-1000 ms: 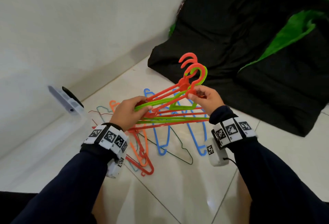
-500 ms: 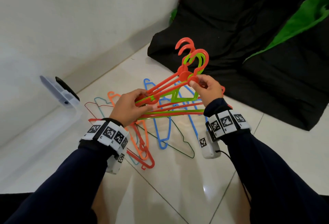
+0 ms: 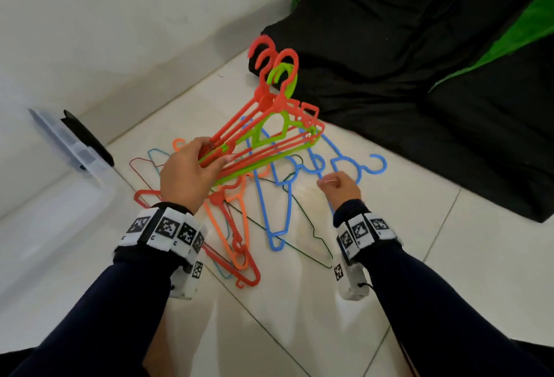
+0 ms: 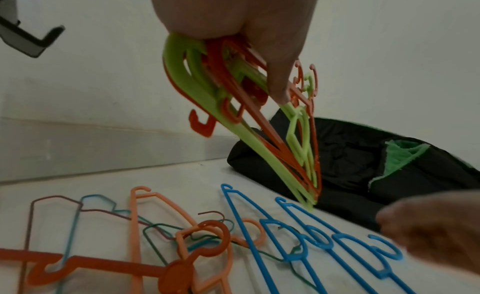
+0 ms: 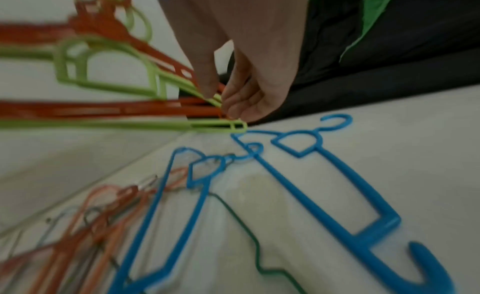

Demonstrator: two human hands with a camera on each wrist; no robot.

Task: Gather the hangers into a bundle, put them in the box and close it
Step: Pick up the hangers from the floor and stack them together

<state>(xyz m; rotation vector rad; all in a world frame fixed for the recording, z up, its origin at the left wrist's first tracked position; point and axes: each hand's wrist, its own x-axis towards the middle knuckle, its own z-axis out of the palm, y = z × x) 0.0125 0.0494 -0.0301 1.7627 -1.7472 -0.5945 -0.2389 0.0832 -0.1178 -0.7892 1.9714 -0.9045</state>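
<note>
My left hand point(image 3: 214, 158) grips one end of a bundle of red and green plastic hangers point(image 3: 269, 124) and holds it tilted above the floor, hooks pointing away from me. In the left wrist view the fingers point(image 4: 275, 73) wrap the bundle point(image 4: 207, 97). My right hand point(image 3: 328, 181) hovers low over the blue hangers point(image 3: 281, 196) with fingers loosely curled and holds nothing; it is apart from the bundle. More orange and red hangers point(image 3: 236, 235) and thin wire hangers point(image 3: 311, 232) lie spread on the tiles. The clear plastic box point(image 3: 60, 211) stands open at the left.
The box's lid point(image 3: 72, 142), with a black clip, leans against the white wall. A black cloth with green lining point(image 3: 419, 91) covers the floor at the back right. Bare white tiles point(image 3: 299, 316) lie between my arms.
My right hand has let go of the bundle and dropped toward the blue hangers on the floor. The left hand alone now holds the bundle, which has swung more upright.
</note>
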